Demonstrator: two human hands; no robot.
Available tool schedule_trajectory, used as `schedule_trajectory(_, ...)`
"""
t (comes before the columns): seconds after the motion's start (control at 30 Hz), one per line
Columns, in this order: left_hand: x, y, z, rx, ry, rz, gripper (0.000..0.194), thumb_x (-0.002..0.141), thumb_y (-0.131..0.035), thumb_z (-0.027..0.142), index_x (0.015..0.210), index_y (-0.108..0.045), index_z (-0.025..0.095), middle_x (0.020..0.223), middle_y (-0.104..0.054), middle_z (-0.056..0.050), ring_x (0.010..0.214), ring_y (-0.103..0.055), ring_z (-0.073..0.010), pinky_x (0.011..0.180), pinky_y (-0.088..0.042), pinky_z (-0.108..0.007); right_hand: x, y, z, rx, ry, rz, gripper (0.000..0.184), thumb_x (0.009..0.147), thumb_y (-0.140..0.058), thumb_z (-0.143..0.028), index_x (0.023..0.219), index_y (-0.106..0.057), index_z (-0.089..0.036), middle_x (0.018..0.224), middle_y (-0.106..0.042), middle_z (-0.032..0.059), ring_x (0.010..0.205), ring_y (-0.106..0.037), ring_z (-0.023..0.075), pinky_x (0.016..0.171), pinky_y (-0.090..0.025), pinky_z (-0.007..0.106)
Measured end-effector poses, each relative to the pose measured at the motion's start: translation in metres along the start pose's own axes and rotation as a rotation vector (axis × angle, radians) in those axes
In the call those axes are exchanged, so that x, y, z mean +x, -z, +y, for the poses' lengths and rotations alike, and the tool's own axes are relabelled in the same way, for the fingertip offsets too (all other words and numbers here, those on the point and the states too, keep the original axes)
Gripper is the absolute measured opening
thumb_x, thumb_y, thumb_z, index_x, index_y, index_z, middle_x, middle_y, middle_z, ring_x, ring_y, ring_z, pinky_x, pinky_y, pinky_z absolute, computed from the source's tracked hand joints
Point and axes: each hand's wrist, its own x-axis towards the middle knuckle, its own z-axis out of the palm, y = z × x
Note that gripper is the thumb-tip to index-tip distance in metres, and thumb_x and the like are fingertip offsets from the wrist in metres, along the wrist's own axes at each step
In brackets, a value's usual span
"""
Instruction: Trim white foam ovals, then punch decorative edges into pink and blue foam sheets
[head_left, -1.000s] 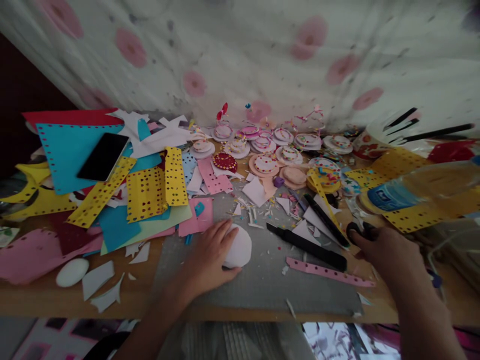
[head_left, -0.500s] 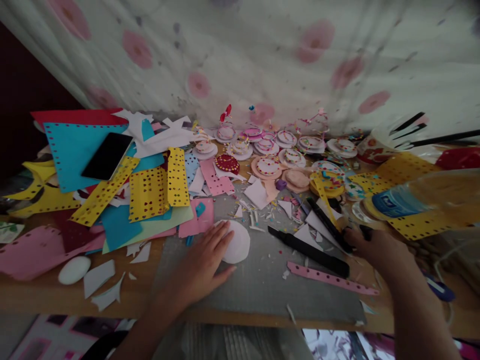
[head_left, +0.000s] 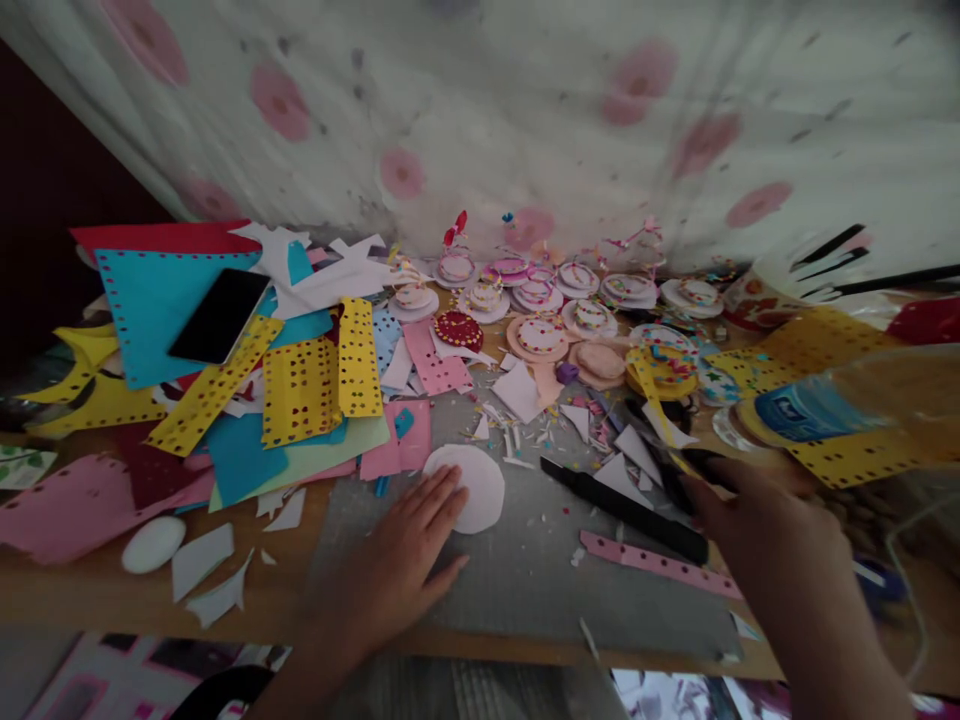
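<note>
My left hand (head_left: 409,550) lies flat and open on the grey mat (head_left: 525,590). Its fingertips rest on the near edge of a white foam disc (head_left: 472,482). My right hand (head_left: 757,515) hovers at the mat's right side with its fingers curled round a black-handled tool (head_left: 705,462), most of which is hidden by the hand. A long black knife-like tool (head_left: 626,510) lies between the two hands. Just in front of it is a pink punched strip (head_left: 660,566).
Punched sheets of yellow (head_left: 307,385), blue and pink foam are piled at the left, with a dark phone (head_left: 221,315) on top. Several small decorated discs (head_left: 536,335) line the back. A plastic bottle (head_left: 832,405) lies at the right. A white oval (head_left: 154,545) sits near the table's front edge.
My left hand has slid back, uncovering most of the white disc. My right hand has shifted slightly left and nearer, closing round the black-handled tool. The view has tilted slightly.
</note>
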Motion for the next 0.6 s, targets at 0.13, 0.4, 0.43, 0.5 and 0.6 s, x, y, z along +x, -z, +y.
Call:
schedule_trajectory(0.13, 0.001, -0.002, -0.002, 0.033, -0.024, 0.024, 0.061, 0.087, -0.057, 0.020, 0.144, -0.036, 0.016, 0.152, -0.036, -0.014, 0.139, -0.036, -0.0277, 0.110, -0.040, -0.049, -0.020, 0.021, -0.050, 0.071, 0.113, 0.027, 0.033, 0.087, -0.051, -0.037, 0.104, -0.068, -0.013, 0.068, -0.072, 0.0119, 0.054, -0.066, 0.0281, 0.047, -0.043, 0.034)
schedule_trajectory(0.4, 0.010, -0.001, -0.008, 0.067, -0.124, 0.127, 0.048, 0.092, -0.051, 0.028, 0.139, -0.042, 0.019, 0.148, -0.043, -0.013, 0.136, -0.041, -0.0295, 0.106, -0.043, -0.052, -0.063, 0.047, -0.100, 0.459, 0.385, -0.040, 0.028, 0.093, -0.045, -0.024, 0.114, -0.059, -0.014, 0.094, -0.073, 0.0113, 0.066, -0.071, 0.0179, 0.051, -0.051, 0.023)
schedule_trajectory(0.43, 0.011, -0.001, -0.007, 0.063, -0.145, 0.147, 0.048, 0.092, -0.051, 0.029, 0.139, -0.042, 0.020, 0.148, -0.044, -0.012, 0.136, -0.042, -0.0298, 0.105, -0.044, -0.053, -0.065, 0.050, -0.102, 0.473, 0.396, -0.068, 0.027, 0.093, -0.044, -0.021, 0.114, -0.060, -0.014, 0.096, -0.073, 0.0113, 0.069, -0.071, 0.0180, 0.052, -0.051, 0.023)
schedule_trajectory(0.5, 0.015, -0.001, -0.005, 0.050, -0.188, 0.172, 0.048, 0.092, -0.050, 0.030, 0.139, -0.043, 0.022, 0.147, -0.045, -0.011, 0.134, -0.044, -0.0294, 0.104, -0.045, -0.051, -0.066, 0.053, -0.100, 0.485, 0.397, -0.078, 0.027, 0.093, -0.043, -0.020, 0.111, -0.061, -0.013, 0.091, -0.074, 0.0100, 0.063, -0.070, 0.0172, 0.052, -0.051, 0.023)
schedule_trajectory(0.6, 0.016, 0.000, -0.002, 0.037, -0.238, 0.198, 0.045, 0.092, -0.050, 0.030, 0.137, -0.045, 0.025, 0.146, -0.047, -0.008, 0.132, -0.047, -0.0277, 0.103, -0.047, -0.047, -0.061, 0.051, -0.082, 0.461, 0.312, 0.021, 0.028, 0.093, -0.045, -0.027, 0.107, -0.065, -0.013, 0.068, -0.072, 0.0051, 0.045, -0.061, 0.0144, 0.047, -0.046, 0.023)
